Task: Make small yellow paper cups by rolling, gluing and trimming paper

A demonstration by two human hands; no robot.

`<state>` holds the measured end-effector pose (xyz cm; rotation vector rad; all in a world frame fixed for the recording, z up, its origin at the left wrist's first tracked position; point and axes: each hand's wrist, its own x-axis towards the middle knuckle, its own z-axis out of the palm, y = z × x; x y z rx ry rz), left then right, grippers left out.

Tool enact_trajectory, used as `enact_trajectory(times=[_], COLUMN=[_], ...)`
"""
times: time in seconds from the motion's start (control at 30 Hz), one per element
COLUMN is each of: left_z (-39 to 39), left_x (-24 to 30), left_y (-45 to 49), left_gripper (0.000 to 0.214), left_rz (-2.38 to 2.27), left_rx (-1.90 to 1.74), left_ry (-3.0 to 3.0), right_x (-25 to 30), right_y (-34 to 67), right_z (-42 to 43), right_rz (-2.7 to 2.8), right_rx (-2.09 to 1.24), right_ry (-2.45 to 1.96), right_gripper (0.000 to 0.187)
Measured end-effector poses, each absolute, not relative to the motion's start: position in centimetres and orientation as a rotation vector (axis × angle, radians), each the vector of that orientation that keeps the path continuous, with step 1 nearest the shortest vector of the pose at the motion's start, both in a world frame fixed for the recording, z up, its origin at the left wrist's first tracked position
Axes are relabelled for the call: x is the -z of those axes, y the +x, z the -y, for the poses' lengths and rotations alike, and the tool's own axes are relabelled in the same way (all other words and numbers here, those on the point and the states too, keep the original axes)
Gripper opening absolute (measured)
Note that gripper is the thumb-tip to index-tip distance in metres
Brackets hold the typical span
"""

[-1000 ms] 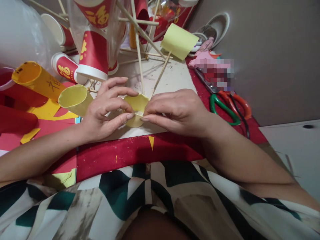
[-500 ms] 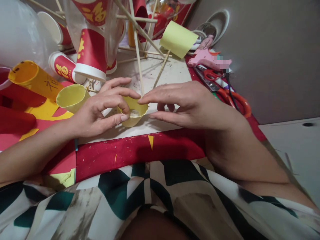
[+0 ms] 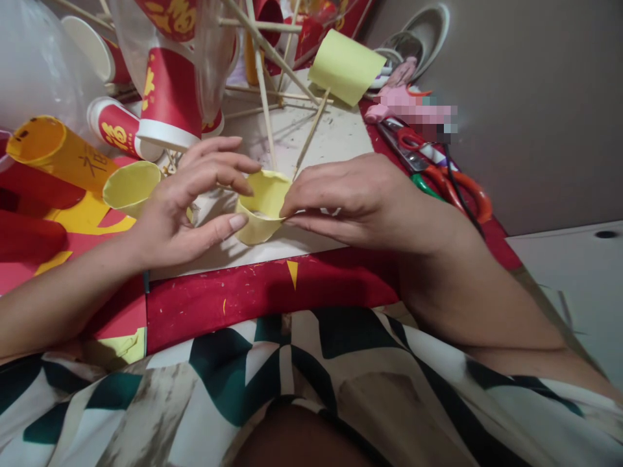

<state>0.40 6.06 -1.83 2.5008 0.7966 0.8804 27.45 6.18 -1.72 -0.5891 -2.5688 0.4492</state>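
A small yellow paper tube [image 3: 261, 231] stands upright on the white board [image 3: 321, 240] between my hands, its top facing me. My right hand [image 3: 355, 201] pinches the right side of its rim between thumb and fingers. On the other side, my left hand [image 3: 189, 201] is open, thumb and fingers apart around the tube's left edge; I cannot tell whether a fingertip touches it. Another yellow paper tube [image 3: 132, 185] stands behind my left wrist, partly hidden by it. An orange paper tube [image 3: 82, 155] with black writing leans beside that one.
Behind my hands rises a frame of wooden sticks [image 3: 267, 110], with a yellow paper roll [image 3: 346, 68] near it. Red paper cups [image 3: 172, 94] stand and lie at the back left. Orange-handled scissors [image 3: 479, 194] and a pink object [image 3: 399, 104] lie along the right edge.
My left fingers have let go of the tube's rim and spread apart. My right hand has moved from hovering over the rim to pinching its right side.
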Motion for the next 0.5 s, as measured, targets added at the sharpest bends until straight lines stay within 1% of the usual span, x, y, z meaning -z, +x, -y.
enact_trajectory(times=[0.07,0.13,0.37,0.43,0.5], left_z=[-5.4,-4.8,-4.2,-4.1,-4.1], left_x=[2.2,2.3,2.3,2.2,2.2], left_y=[0.7,1.0,1.5,1.5,1.6], left_gripper=[0.030,0.033,0.006,0.003,0.004], left_rz=[-0.780,-0.749,-0.788,-0.840,-0.871], left_rx=[-0.991,-1.012,-0.868,-0.837,-0.826], left_ry=[2.580,2.666,2.766,2.726,2.697], right_x=[1.7,1.9,2.4,2.3,2.2], right_y=[27.3,27.0,26.3,26.3,26.4], right_z=[-6.0,-5.7,-5.2,-5.2,-5.2], right_rz=[2.553,2.547,2.507,2.507,2.519], right_rx=[-0.460,-0.460,-0.433,-0.435,-0.431], right_ry=[-0.583,-0.588,-0.631,-0.630,-0.626], right_gripper=[0.020,0.020,0.016,0.015,0.017])
